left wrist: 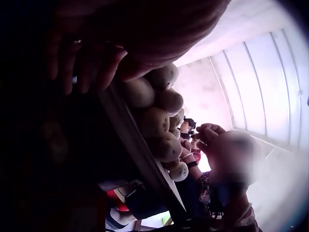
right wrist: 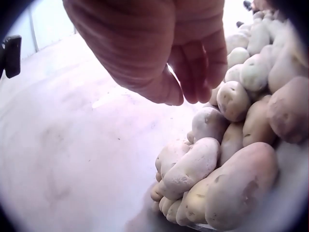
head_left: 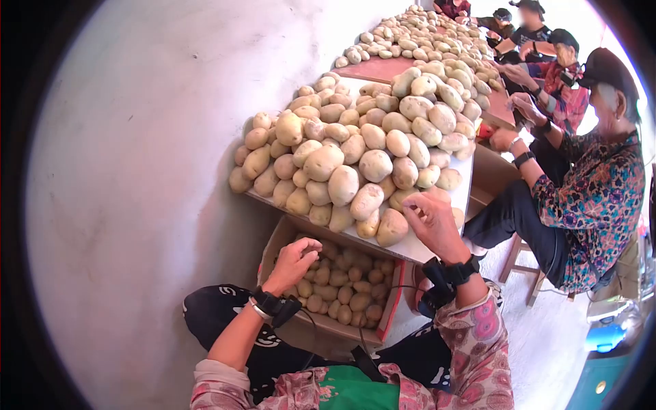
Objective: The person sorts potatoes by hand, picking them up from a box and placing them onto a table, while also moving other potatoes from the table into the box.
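Note:
A large heap of potatoes [head_left: 324,163] covers the near end of the table [head_left: 417,247]. My left hand [head_left: 294,263] hovers over the left side of a box [head_left: 391,301] below the table edge, fingers loosely bent and holding nothing; its fingers hang down in the left wrist view [left wrist: 87,63]. Smaller potatoes [head_left: 342,279] lie in the box. My right hand [head_left: 437,222] is raised beside the heap's front right, its thumb and fingers bent with a gap between them and nothing held. In the right wrist view the hand [right wrist: 164,53] is above the potatoes [right wrist: 234,100].
A person in a patterned shirt [head_left: 588,184] sits at the table's right side, with several people farther back. A wooden stool [head_left: 523,266] stands on the floor at the right. The white wall [head_left: 130,150] borders the left, and more potatoes [head_left: 437,37] cover the far table.

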`<state>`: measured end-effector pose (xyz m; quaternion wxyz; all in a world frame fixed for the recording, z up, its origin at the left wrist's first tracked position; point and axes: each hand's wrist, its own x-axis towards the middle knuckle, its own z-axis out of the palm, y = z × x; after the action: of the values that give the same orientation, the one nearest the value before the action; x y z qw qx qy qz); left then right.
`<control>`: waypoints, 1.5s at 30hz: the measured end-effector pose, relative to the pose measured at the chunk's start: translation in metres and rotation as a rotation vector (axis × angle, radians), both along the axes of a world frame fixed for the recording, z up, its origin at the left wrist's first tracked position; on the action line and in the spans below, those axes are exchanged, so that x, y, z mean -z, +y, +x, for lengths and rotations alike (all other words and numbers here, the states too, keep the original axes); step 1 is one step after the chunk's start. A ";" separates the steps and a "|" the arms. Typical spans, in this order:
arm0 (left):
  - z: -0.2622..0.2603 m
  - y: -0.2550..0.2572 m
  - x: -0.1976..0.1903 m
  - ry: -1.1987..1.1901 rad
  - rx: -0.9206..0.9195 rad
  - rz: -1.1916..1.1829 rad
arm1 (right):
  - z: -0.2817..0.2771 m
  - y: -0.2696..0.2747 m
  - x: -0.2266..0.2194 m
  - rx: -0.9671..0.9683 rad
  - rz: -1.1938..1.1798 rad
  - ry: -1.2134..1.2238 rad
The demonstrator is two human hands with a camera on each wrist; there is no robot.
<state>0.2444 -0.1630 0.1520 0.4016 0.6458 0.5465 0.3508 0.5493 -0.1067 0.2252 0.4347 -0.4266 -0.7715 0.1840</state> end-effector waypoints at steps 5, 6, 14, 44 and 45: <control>-0.028 0.018 -0.056 -0.244 -0.049 0.149 | -0.018 0.002 0.006 -0.023 0.017 0.031; -0.035 0.024 -0.067 -0.282 -0.091 0.197 | -0.022 0.003 0.005 -0.034 0.035 0.014; -0.083 0.059 -0.044 -0.456 -0.387 0.411 | -0.045 0.007 0.016 0.126 0.018 -0.072; -0.110 0.081 -0.022 -0.596 -0.490 0.308 | -0.022 0.016 0.002 -0.244 -0.554 1.254; -0.110 0.081 -0.022 -0.592 -0.489 0.305 | -0.018 0.020 0.004 -0.352 -0.611 1.340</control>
<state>0.1341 -0.0824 0.1741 0.3461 0.4204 0.4863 0.6834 0.5314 -0.0868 0.2211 0.6373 -0.1954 -0.3137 0.6762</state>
